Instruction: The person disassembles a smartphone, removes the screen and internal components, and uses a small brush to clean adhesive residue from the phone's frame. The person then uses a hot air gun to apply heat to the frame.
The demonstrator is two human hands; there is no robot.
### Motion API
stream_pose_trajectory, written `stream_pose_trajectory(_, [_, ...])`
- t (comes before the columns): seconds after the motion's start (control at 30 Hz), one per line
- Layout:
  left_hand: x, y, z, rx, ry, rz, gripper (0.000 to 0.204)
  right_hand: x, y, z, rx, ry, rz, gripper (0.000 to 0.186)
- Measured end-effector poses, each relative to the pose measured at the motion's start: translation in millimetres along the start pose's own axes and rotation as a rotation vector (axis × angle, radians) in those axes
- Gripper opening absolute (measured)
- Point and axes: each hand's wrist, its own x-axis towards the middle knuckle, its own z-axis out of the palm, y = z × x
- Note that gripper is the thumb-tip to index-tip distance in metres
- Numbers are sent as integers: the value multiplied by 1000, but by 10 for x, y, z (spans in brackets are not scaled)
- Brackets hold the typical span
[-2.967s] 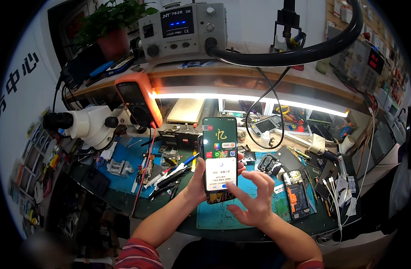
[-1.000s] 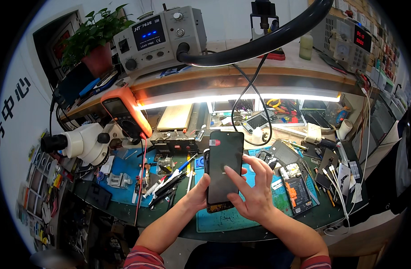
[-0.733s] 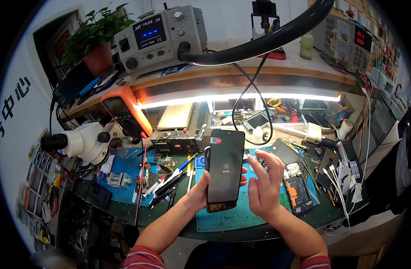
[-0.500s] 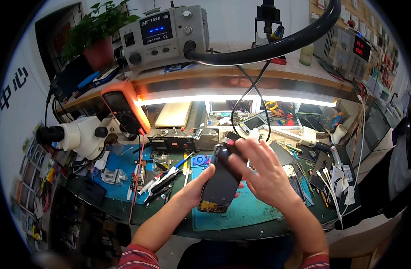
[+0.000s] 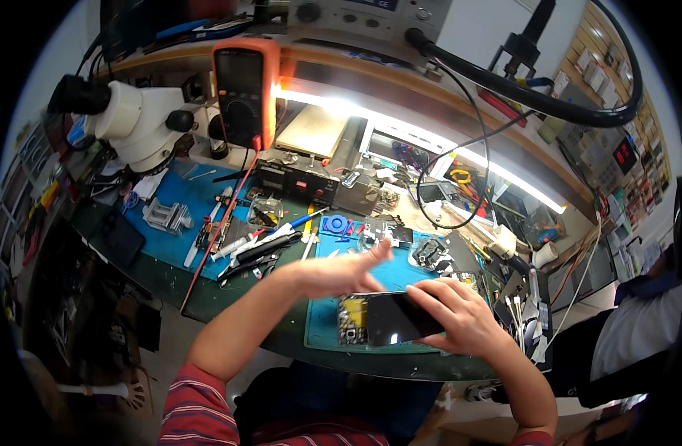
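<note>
A black smartphone (image 5: 400, 321) lies sideways in my right hand (image 5: 463, 316). Its left end is uncovered and shows yellow and metallic inner parts. The right fingers lie over the top edge at the far end, with the thumb side partly hidden beneath. Just above the phone is my left hand (image 5: 337, 273), its fingers stretched out and slightly blurred. Nothing shows in it; I cannot tell whether it touches the phone's edge. Under both hands spreads a blue-green work mat (image 5: 322, 323).
Pens and hand tools (image 5: 263, 249) lie left of the mat. A microscope (image 5: 133, 123) and an orange multimeter (image 5: 244, 97) stand at the back left. Small clear trays with parts (image 5: 430, 254) sit behind the phone. A black hose (image 5: 527, 93) arches above; white cables (image 5: 521, 320) lie right.
The phone has passed from my left hand to my right and turned from upright to sideways. My left hand has let go and opened. The view has tilted and dropped lower.
</note>
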Motion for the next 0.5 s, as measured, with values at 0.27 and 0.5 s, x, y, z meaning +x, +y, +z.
stream_pose_trajectory(0.27, [-653, -243, -130, 12, 780, 785, 72, 39, -151, 487, 140, -50, 226, 102])
stream_pose_trajectory(0.5, [-836, -948, 348, 429, 1002, 870, 73, -166, -213, 543, 181, -12, 306, 95])
